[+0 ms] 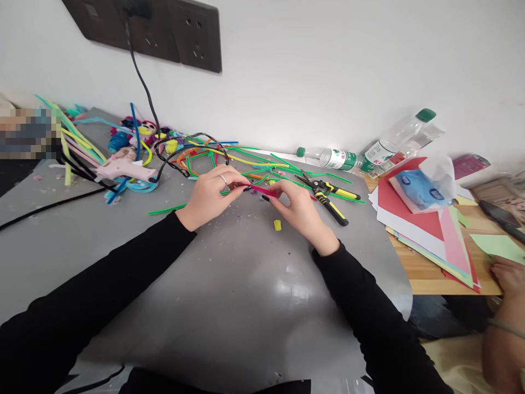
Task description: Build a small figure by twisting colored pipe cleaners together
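A short pink pipe cleaner (261,190) stretches between my two hands above the grey table mat (229,306). My left hand (215,192) pinches its left end between thumb and forefinger. The other end sits in the fingers of my right hand (299,207), which are also closed. Just below lies a small yellow folded piece (278,225). Black-and-yellow pliers (328,197) rest, handles spread, to the right of my right hand. Green pipe cleaners (166,209) and other coloured ones lie behind and beside my hands.
A pink glue gun (129,167) with a black cord lies at left, near colourful craft figures (143,129). Plastic bottles (338,158) lean along the wall. At right are stacked coloured papers (414,213), a tissue pack (422,189) and another person's hand (508,273).
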A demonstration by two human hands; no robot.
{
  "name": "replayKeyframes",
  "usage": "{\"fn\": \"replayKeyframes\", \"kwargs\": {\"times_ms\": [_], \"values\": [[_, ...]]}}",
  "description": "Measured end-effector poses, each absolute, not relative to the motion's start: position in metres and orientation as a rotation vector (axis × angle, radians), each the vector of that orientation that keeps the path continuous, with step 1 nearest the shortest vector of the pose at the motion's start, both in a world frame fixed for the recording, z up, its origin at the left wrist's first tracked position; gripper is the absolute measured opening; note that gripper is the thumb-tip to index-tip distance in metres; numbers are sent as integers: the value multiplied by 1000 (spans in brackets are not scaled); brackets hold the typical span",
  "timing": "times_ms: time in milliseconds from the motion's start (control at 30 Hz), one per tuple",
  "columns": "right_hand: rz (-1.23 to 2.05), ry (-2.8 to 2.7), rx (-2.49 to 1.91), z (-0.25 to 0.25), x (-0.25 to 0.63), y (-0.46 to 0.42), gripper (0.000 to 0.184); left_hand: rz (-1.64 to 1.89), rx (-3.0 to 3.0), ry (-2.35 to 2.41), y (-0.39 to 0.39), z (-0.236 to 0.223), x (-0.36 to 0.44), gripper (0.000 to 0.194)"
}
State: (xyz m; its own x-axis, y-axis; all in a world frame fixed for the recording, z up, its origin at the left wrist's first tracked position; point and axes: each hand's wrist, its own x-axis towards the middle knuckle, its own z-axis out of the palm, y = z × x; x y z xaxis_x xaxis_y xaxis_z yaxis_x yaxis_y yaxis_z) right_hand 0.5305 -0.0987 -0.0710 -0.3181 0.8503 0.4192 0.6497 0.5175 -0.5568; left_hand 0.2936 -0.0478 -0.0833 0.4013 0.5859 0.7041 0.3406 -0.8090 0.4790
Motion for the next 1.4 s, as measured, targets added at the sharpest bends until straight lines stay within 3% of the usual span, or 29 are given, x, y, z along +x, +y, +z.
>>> {"fn": "replayKeyframes", "kwargs": {"times_ms": [700, 1400], "values": [[407, -2094, -1195, -72, 531, -99, 6, 1188, 2401, 808, -48, -85, 292, 12], [357, -2150, -1119, -68, 528, -101, 13, 1264, 2467, 769, -47, -84, 293, 12]]}}
